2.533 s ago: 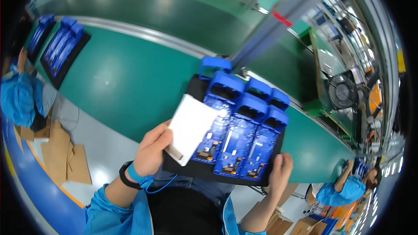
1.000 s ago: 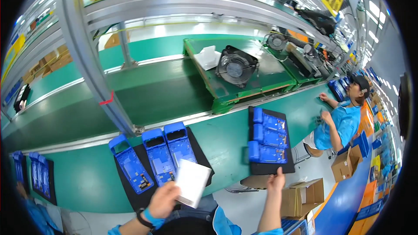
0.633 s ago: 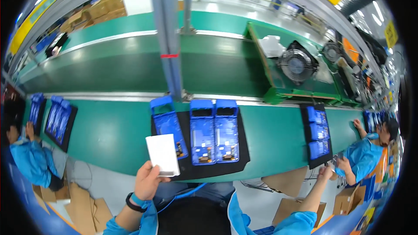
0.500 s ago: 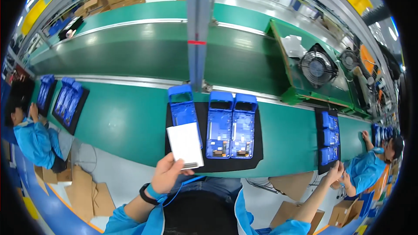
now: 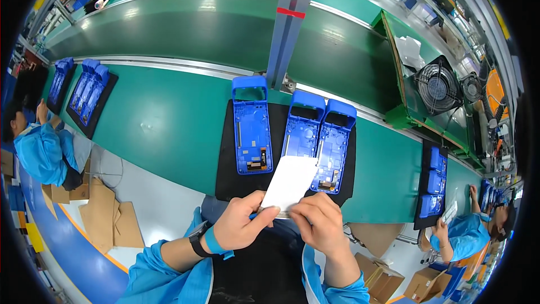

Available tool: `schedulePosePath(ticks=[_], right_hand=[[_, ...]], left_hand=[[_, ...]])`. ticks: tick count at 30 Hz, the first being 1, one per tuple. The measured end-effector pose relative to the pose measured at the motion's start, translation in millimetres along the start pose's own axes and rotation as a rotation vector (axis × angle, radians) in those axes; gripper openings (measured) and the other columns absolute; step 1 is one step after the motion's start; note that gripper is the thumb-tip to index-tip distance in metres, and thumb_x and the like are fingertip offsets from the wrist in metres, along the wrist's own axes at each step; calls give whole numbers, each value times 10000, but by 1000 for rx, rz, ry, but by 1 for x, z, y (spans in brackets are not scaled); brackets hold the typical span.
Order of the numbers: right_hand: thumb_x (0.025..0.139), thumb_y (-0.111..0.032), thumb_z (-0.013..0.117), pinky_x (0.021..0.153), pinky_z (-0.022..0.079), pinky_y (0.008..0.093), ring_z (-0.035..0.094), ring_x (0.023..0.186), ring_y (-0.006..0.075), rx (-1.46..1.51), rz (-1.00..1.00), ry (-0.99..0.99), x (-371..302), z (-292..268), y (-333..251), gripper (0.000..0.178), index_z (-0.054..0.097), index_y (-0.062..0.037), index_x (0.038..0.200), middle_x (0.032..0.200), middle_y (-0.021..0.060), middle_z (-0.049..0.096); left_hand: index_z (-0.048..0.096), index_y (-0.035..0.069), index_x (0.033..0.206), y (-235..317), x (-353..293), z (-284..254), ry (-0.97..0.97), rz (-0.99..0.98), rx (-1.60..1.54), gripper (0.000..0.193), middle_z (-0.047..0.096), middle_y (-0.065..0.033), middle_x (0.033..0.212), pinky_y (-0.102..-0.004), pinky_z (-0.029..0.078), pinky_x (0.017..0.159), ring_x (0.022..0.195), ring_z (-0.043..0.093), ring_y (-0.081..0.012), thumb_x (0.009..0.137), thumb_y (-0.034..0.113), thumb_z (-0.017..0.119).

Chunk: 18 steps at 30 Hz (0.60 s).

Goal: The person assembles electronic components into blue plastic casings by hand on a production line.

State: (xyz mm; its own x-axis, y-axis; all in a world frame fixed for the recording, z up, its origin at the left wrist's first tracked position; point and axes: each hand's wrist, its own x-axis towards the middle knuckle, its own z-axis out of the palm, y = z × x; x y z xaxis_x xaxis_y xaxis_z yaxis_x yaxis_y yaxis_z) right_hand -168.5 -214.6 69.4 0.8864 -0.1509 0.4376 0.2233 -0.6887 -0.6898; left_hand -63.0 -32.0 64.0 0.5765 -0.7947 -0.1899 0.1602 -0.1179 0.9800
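A thin white rectangular panel (image 5: 291, 180) is held tilted above the near edge of the bench. My left hand (image 5: 239, 225) grips its lower left corner between thumb and fingers. At the lower right edge, my right hand (image 5: 319, 219) pinches with fingertips; the exact contact is partly hidden. Beyond the panel lie blue plastic housings on a black mat (image 5: 226, 163): a left one (image 5: 251, 129), a middle one (image 5: 302, 129) and a right one (image 5: 332, 155). Each has a looped frame at its far end. The panel covers part of the middle housing.
A metal post (image 5: 289, 34) rises behind the mat. Right of it stands a green-framed stand with a black fan (image 5: 439, 85). Co-workers sit at the far left (image 5: 42, 152) and far right (image 5: 464, 236), near more blue housings. Cardboard boxes (image 5: 378, 278) stand on the floor.
My right hand has come in from the far right to the panel's lower edge. The panel has shifted right and now tilts the other way. The view has turned.
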Motion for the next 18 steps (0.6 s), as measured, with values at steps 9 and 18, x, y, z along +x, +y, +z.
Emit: schedulePosePath(ticks=[9, 18], right_hand=[[703, 18, 793, 620, 506, 339, 607, 740, 249, 6, 6, -162, 2, -2, 14, 248, 682, -6, 924, 874, 88, 647], [681, 74, 744, 587, 474, 372, 578, 708, 280, -157, 34, -166, 2, 20, 17, 283, 596, -19, 903, 828, 101, 607]], left_hand=[[617, -31, 1110, -4, 15, -5, -40, -10, 32, 226, 683, -72, 711, -257, 485, 567, 620, 666, -136, 993, 161, 609], [612, -48, 1061, -7, 26, -13, -59, -57, 58, 208, 698, -78, 755, -235, 502, 592, 657, 677, -105, 998, 149, 600]])
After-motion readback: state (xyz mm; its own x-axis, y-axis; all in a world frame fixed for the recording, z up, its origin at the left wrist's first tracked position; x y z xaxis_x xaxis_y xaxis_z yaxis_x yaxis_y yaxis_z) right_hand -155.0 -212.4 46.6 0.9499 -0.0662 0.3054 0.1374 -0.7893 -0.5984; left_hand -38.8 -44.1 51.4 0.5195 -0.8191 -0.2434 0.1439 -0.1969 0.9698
